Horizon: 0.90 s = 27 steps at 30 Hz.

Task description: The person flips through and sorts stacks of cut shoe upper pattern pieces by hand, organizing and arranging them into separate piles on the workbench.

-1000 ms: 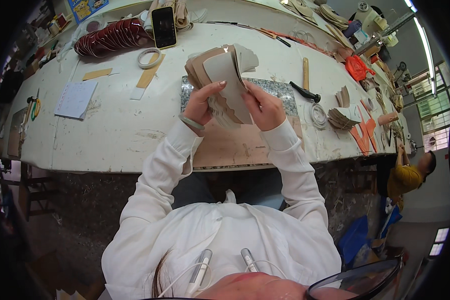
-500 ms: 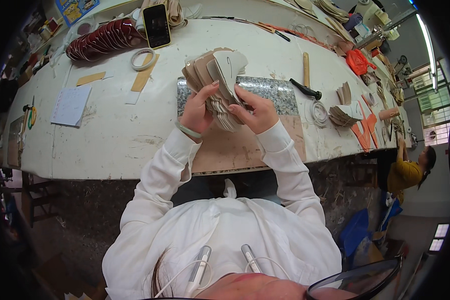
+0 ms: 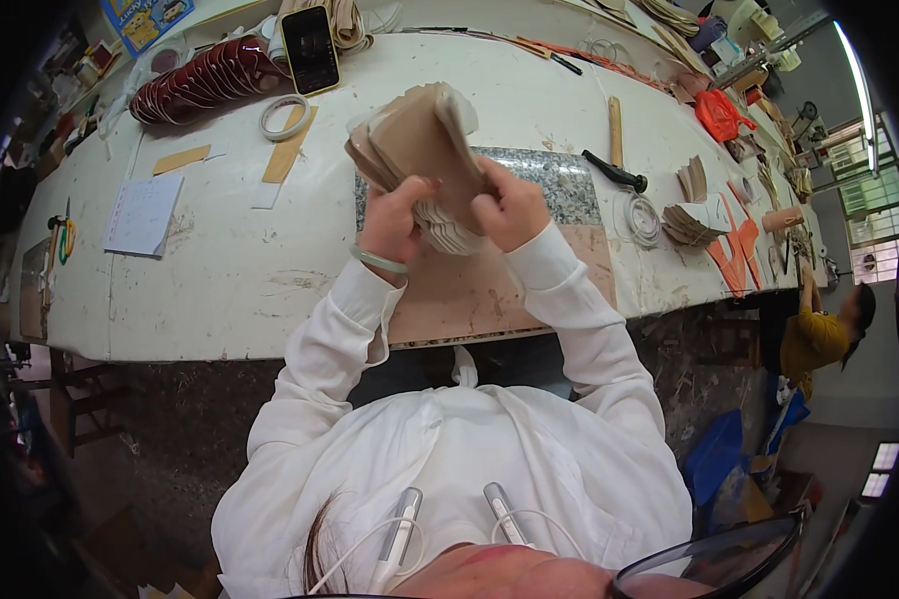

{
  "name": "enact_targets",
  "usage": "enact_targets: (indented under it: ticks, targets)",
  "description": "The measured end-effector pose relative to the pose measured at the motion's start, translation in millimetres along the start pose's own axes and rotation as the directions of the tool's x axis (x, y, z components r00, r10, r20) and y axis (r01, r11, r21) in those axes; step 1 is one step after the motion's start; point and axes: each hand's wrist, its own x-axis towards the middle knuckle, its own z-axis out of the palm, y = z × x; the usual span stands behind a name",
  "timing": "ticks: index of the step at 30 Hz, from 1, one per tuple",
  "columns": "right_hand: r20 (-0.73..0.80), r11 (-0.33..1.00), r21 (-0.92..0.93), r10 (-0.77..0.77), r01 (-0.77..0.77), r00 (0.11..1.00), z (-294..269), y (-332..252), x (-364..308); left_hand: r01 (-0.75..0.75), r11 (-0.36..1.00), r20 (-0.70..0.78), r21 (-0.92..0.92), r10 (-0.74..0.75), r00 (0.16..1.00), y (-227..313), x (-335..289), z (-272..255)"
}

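Between my hands, above the work surface, is a thick stack of insoles, tan on the faces and whitish along the wavy lower edges. My left hand is closed around its lower left side, thumb on the front. At the right side my right hand pinches the edge of the front insoles, which bend away from the others. Beneath the stack lie a speckled stone slab and a brown board.
Right of the slab are a hammer, a coil of clear cord, another insole stack and orange pieces. A tape roll, a phone and a notepad lie left. A person in yellow is far right.
The front insoles have turned, so a broad tan face now shows where a pale marked one was. My right hand has moved slightly up and curled more tightly at their edge.
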Motion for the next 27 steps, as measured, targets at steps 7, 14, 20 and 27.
enact_targets:
  ticks: [7,14,20,27]
  targets:
    - [0.159,0.381,0.830,0.538,-0.407,0.828,-68.8,62.6,-3.5,-0.001,0.928,-0.044,-0.373,-0.016,0.999,30.6,11.1,-6.6]
    - [0.221,0.334,0.794,0.621,-0.509,0.752,-127.4,131.9,-37.2,-0.029,0.966,-0.042,-0.256,0.019,0.999,19.9,15.6,-27.9]
    - [-0.151,0.921,-0.306,0.205,-0.243,0.967,-109.4,138.2,-35.8,0.008,1.000,-0.075,-0.025,-0.009,0.997,20.3,5.2,-4.7]
    - [0.151,0.952,0.289,0.056,-0.098,0.987,-6.5,-5.6,-5.8,0.057,0.998,-0.025,0.000,-0.057,0.998,24.1,-17.2,23.5]
